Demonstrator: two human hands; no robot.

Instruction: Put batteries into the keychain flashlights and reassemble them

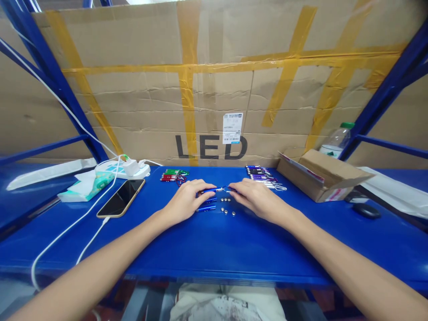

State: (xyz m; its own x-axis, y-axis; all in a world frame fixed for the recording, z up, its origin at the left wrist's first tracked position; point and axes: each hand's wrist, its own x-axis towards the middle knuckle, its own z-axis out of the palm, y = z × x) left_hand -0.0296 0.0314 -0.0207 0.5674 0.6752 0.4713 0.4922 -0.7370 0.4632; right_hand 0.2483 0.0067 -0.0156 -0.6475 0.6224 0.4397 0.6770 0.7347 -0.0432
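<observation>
My left hand (187,200) pinches a slim blue keychain flashlight (214,191) by its body. Fingers of my right hand (259,198) are closed on the blue carabiner clip (228,188) at the flashlight's silver end. Two more blue metal tubes, one of them this lower tube (206,208), lie beside my left fingertips, partly covered by the hand. Between the hands, several small silver button cells (225,200) rest on the blue tabletop (214,249). Behind my left hand lie red and green flashlights (172,176) with clips; purple, black and silver ones (261,176) lie behind my right.
A phone (121,198) with a white cable, a tissue pack (87,186) and a power strip (142,170) are on the left. At the right are an open cardboard box (321,176), a black mouse (367,211) and a bottle (337,139). A large taped carton (150,102) stands behind.
</observation>
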